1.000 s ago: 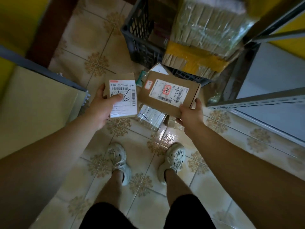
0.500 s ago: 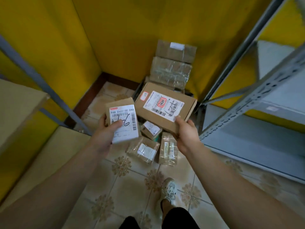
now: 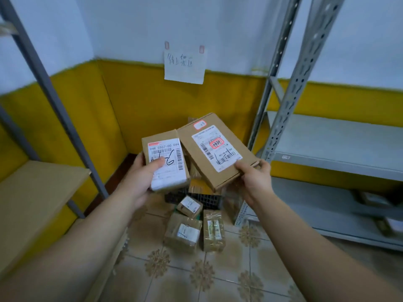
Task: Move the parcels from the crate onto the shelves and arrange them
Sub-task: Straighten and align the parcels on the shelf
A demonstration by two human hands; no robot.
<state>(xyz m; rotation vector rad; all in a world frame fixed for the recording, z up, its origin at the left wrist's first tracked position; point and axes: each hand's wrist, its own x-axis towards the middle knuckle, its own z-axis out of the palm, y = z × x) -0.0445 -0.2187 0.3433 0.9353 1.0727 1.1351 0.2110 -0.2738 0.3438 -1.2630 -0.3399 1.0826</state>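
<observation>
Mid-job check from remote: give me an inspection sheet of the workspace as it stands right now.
Surface: patterned tile floor; grey metal shelf on the right, bare where visible.
Job's things: small box in left hand; larger flat box in right hand; dark crate mostly hidden behind them.
Clutter: three wrapped parcels on the floor before the crate.
Grippers: both hands gripping, boxes side by side.
Cables: nothing seen.
Surroundings: handwritten paper note on the yellow-and-white wall; wooden shelf left.
</observation>
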